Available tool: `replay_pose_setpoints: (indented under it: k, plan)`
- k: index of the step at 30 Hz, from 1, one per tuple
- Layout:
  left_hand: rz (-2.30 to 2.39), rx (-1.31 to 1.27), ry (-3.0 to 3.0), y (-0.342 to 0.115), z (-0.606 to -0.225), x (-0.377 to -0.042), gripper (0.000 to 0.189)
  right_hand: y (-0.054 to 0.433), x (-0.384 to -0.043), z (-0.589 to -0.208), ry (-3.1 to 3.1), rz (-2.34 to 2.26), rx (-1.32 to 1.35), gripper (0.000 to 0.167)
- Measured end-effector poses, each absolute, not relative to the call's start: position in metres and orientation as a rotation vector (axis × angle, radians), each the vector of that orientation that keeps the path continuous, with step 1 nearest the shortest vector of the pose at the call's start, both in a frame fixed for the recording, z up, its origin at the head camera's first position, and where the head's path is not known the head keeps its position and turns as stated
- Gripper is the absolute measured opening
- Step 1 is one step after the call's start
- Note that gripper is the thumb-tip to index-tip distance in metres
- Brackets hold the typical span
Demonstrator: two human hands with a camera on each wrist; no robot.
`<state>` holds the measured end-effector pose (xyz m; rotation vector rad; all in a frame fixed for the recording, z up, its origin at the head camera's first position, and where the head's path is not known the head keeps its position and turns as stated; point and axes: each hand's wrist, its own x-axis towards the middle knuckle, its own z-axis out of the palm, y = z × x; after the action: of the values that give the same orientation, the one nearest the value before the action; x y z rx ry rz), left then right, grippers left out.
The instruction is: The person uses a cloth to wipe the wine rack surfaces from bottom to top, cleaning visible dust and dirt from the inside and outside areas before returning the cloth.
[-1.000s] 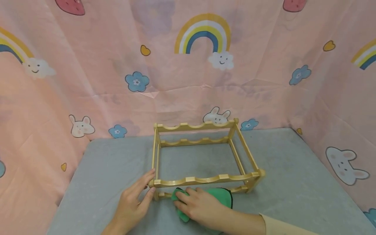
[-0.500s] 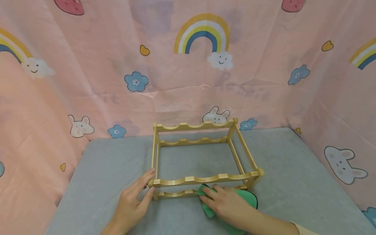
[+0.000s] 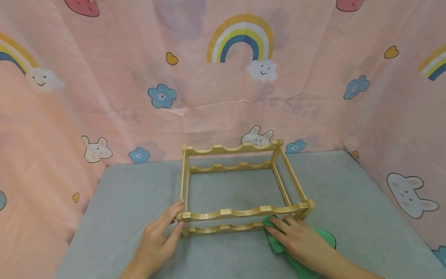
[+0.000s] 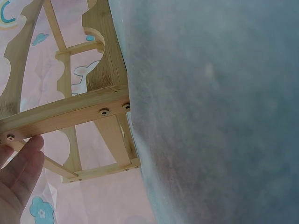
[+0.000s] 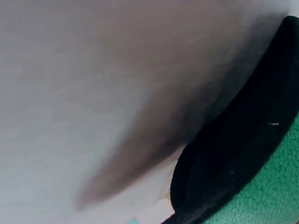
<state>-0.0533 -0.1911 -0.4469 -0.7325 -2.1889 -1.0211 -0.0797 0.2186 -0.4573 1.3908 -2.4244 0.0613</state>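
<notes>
A light wooden rack [image 3: 244, 212] with scalloped rails stands on the grey table. At its near left corner, my left hand [image 3: 156, 236] holds the corner post between thumb and fingers. In the left wrist view, the fingertips of that hand [image 4: 23, 172] lie against the rack's end piece [image 4: 70, 109]. My right hand [image 3: 299, 240] grips a green cloth [image 3: 325, 236] with dark edging, pressed at the right end of the rack's lower front rail [image 3: 226, 229]. The cloth [image 5: 266, 186] fills the lower right of the right wrist view, where its black border hides the fingers.
The grey-covered table [image 3: 132, 193] reaches back to a pink printed curtain [image 3: 209, 116], which also hangs along both sides. The rack's far rails [image 3: 231, 149] stand close to the back curtain.
My right hand has slid the green cloth rightward along the lower front rail, from near its left part to its right end. The left hand and the rack have stayed in place.
</notes>
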Motion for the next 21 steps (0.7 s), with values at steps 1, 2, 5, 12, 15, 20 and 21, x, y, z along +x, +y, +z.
replay_pose_setpoints:
  k: [1, 2, 5, 12, 15, 20, 21]
  plan:
    - [-1.022, -0.731, -2.19, -0.191, -0.447, -0.053, 0.055, 0.224, -0.079, -0.457, -2.426, 0.058, 1.384, 0.067]
    - [-1.023, -0.731, -2.193, -0.191, -0.447, -0.053, 0.055, 0.228, -0.079, -0.458, -2.43, 0.063, 1.382, 0.068]
    - [-1.025, -0.727, -2.199, -0.191, -0.446, -0.053, 0.056, 0.242, -0.078, -0.46, -2.407, 0.099, 1.388, 0.07]
    - [-1.019, -0.722, -2.203, -0.191, -0.448, -0.052, 0.056, 0.262, -0.076, -0.463, -2.325, 0.178, 1.387, 0.054]
    - [-1.019, -0.723, -2.202, -0.191, -0.448, -0.052, 0.055, 0.267, -0.076, -0.461, -2.294, 0.195, 1.364, 0.061]
    - [-1.022, -0.728, -2.19, -0.19, -0.447, -0.052, 0.056, 0.274, -0.076, -0.452, -2.249, 0.224, 1.324, 0.057]
    - [-1.024, -0.728, -2.191, -0.19, -0.447, -0.052, 0.056, 0.275, -0.075, -0.45, -2.244, 0.223, 1.318, 0.056]
